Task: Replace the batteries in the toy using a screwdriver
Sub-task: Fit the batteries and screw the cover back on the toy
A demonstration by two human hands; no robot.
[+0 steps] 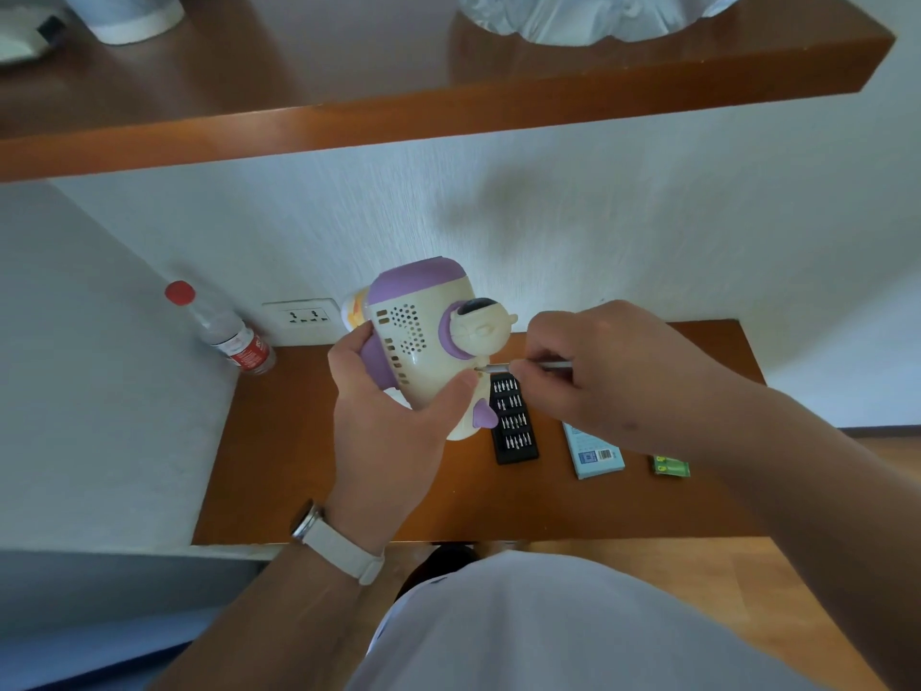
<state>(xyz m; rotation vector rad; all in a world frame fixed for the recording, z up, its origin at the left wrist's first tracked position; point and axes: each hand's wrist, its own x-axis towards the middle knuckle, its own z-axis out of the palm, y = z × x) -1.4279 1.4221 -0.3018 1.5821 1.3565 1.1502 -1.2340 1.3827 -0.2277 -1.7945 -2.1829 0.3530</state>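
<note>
Cream-and-purple toy [423, 341] gripped, screwdriver [498, 367] at its edge

Right hand [613, 371] pinches the thin silver screwdriver in its fingertips; the tip meets the toy at their 9 o'clock. Left hand [393, 421] curls its fingers round the toy, above a brown table [299, 466]. At the toy's 5 o'clock lies a black bit tray [516, 426], partly hidden by it; at 4, a blue box [595, 453] and green battery pack [670, 466]; at 9, a water bottle [224, 331].

Your wooden surface [299, 466] carries: bottle [234, 336] back left; bit case [516, 431], blue box [595, 456], green battery pack [670, 465] right.
</note>
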